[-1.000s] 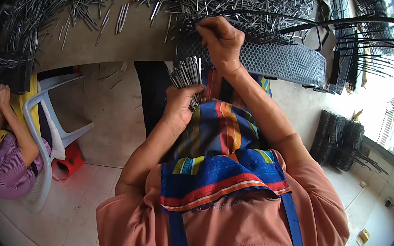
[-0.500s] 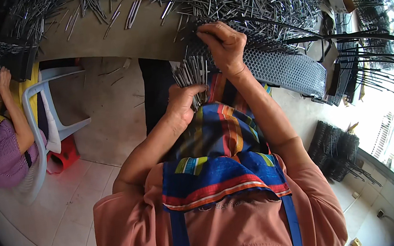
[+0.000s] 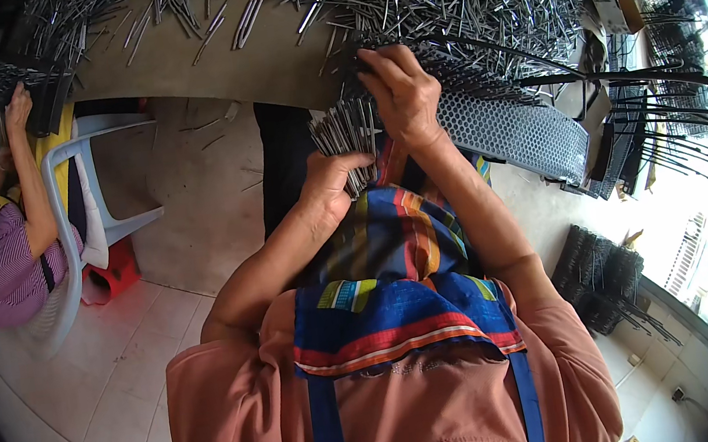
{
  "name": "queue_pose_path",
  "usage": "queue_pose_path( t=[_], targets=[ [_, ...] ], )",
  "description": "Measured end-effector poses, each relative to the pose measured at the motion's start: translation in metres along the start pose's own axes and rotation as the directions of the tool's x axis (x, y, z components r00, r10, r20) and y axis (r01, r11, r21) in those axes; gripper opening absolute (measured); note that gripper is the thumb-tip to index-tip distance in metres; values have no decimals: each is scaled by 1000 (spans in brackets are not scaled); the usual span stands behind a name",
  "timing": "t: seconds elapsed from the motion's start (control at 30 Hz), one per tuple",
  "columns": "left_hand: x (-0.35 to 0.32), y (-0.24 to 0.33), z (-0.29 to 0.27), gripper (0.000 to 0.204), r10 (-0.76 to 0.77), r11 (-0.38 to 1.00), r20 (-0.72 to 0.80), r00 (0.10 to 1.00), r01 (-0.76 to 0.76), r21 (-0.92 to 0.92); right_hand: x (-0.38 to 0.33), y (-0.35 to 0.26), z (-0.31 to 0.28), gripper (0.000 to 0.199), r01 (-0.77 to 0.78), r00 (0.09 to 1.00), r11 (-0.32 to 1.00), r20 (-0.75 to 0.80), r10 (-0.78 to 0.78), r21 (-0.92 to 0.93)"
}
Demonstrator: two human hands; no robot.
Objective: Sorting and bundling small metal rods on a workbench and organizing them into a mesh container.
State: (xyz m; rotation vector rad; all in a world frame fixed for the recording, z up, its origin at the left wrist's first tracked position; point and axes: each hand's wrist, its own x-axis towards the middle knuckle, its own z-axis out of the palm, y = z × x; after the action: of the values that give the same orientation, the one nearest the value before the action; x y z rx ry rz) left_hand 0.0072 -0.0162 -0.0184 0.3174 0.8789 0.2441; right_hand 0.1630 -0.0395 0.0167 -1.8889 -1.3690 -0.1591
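Thin, shiny metal rods (image 3: 346,134) fan from the left hand (image 3: 330,187), gripped as a bundle; the right hand (image 3: 398,92), just above, pinches what seems one rod.

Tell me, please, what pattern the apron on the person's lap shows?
The apron is multicoloured stripes, blue dominant, seen in the head view.

A bundle of thin grey metal rods (image 3: 346,138) stands fanned and upright, beside a perforated black mesh strip (image 3: 509,128).
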Motion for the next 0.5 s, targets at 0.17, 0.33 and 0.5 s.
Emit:
queue_pose_path(
  t=[0.17,0.33,0.5],
  targets=[
    [-4,3,-1,37,40,999,89,995,-42,24,-23,5,-16,16,-677,681,709,535,500,198],
    [-3,3,-3,31,46,997,49,998,-49,60,-18,10,-24,5,-849,528,362,650,546,385],
    [-5,-2,-1,20,39,990,-29,999,-35,137,-4,10,-25,4,-579,737,514,137,662,633]
  ],
)
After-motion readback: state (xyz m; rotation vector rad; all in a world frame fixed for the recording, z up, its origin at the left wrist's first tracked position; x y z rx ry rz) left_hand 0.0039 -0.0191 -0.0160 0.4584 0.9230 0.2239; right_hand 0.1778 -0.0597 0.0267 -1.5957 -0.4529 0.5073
